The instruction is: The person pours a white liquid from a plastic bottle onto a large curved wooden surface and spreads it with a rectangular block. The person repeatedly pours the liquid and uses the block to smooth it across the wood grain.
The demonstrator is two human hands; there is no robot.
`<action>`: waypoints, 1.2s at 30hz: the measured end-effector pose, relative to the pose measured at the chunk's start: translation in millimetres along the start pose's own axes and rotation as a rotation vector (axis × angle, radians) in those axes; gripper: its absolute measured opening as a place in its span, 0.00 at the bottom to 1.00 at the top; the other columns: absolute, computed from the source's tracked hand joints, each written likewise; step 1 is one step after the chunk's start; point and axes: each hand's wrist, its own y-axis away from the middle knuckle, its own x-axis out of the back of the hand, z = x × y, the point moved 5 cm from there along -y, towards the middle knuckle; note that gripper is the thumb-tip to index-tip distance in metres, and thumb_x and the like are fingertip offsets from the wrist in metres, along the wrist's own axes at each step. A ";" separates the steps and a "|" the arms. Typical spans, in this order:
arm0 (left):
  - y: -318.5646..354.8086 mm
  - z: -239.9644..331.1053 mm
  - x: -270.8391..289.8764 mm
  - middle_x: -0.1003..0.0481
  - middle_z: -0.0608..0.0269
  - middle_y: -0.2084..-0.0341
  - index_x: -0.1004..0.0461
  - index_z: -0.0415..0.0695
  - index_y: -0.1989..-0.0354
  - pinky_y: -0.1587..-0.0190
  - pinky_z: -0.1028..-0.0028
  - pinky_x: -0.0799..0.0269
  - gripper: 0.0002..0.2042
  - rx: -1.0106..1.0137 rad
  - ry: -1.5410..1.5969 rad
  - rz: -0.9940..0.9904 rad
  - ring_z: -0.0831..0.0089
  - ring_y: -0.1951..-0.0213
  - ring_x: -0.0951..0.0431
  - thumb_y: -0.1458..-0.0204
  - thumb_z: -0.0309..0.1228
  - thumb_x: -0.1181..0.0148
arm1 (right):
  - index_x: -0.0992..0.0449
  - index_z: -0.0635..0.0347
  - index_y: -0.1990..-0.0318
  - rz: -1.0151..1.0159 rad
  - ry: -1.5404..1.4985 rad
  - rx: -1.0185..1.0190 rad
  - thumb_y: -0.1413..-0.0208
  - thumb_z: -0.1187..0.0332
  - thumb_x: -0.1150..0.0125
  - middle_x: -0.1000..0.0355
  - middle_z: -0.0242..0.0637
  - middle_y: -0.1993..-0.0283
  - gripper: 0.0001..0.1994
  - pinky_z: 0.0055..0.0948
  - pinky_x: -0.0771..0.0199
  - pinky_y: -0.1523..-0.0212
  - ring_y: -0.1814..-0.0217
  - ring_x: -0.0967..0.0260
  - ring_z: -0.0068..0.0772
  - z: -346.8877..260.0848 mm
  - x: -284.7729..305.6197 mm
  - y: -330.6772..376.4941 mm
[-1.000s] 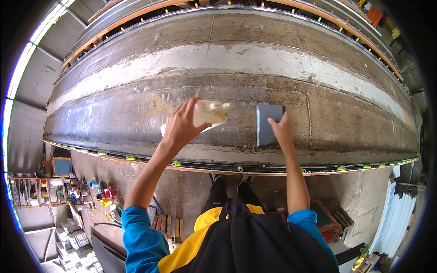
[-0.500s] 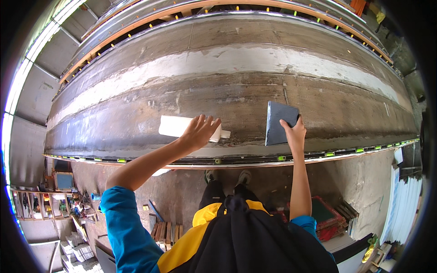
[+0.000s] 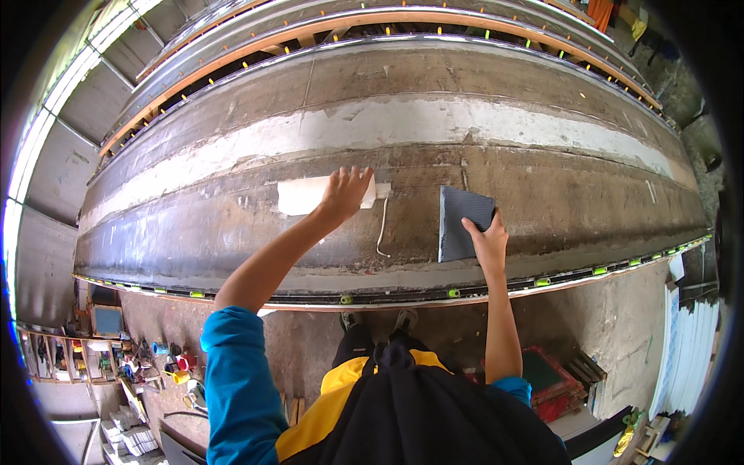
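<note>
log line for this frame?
left hand: pressing white cloth on hull | right hand: holding dark sheet on hull

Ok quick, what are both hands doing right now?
Left hand: fingers spread, pressing the white cloth on the hull.
Right hand: holding the dark sheet.

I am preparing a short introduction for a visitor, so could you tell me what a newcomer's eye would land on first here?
The long curved grey hull fills the upper picture, with a pale band along it. At its middle the left hand presses a white strip flat against the surface, while the right hand holds a dark grey sheet against it. Lower left, small cans and tools lie scattered on the floor.
</note>
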 end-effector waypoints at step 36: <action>130.8 -235.2 -22.5 0.28 0.48 0.62 0.40 0.38 0.51 0.56 0.67 0.29 0.33 0.646 1.162 0.899 0.61 0.58 0.25 0.66 0.31 0.28 | 0.42 0.63 0.45 -0.226 0.612 0.116 0.53 0.69 0.42 0.27 0.45 0.75 0.26 0.34 0.26 0.77 0.75 0.27 0.40 -141.9 -274.0 -71.9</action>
